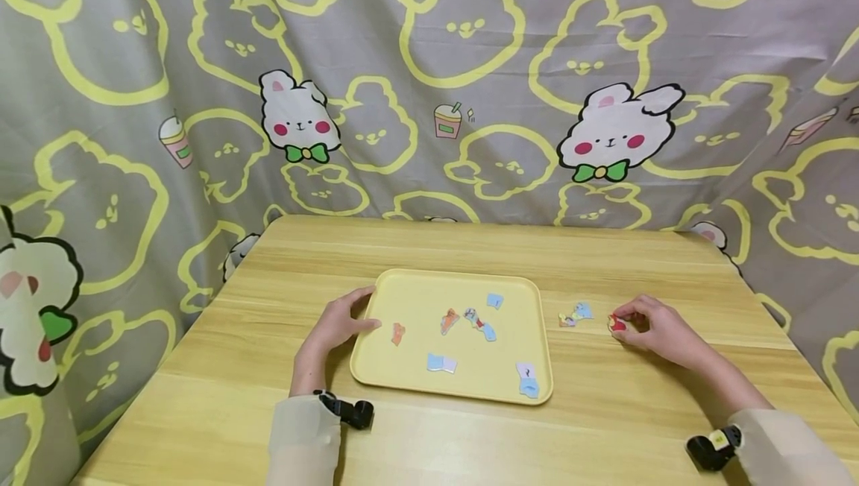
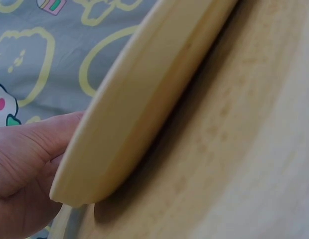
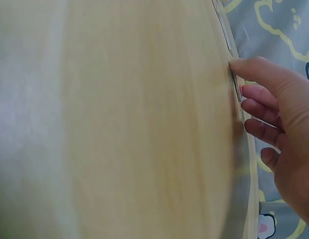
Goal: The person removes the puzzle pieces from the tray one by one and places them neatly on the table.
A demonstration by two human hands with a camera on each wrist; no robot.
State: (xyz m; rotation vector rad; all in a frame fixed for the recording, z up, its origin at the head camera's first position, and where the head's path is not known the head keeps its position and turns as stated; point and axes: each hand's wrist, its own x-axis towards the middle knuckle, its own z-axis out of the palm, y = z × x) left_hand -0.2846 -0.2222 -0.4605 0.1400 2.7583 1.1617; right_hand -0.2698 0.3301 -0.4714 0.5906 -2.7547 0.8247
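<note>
A pale yellow tray (image 1: 429, 291) lies on the table with several small printed puzzle pieces spread over it. My left hand (image 1: 338, 322) grips its left edge, the thumb over the rim; in the left wrist view the tray's side wall (image 2: 124, 109) hides part of the fingers. To the right of the tray, my right hand (image 1: 658, 331) pinches a red puzzle piece (image 1: 615, 324) at the tabletop. Just left of that piece lie joined blue and yellow puzzle pieces (image 1: 581, 312). In the right wrist view the fingers partly conceal the held piece.
On the tray are orange pieces (image 1: 448, 320), a blue and red joined strip (image 1: 480, 324), a small blue piece (image 1: 495, 300) and blue-lilac pairs, one near the lower right corner (image 1: 528, 380). A patterned curtain (image 1: 376, 121) hangs behind the wooden table (image 1: 470, 437).
</note>
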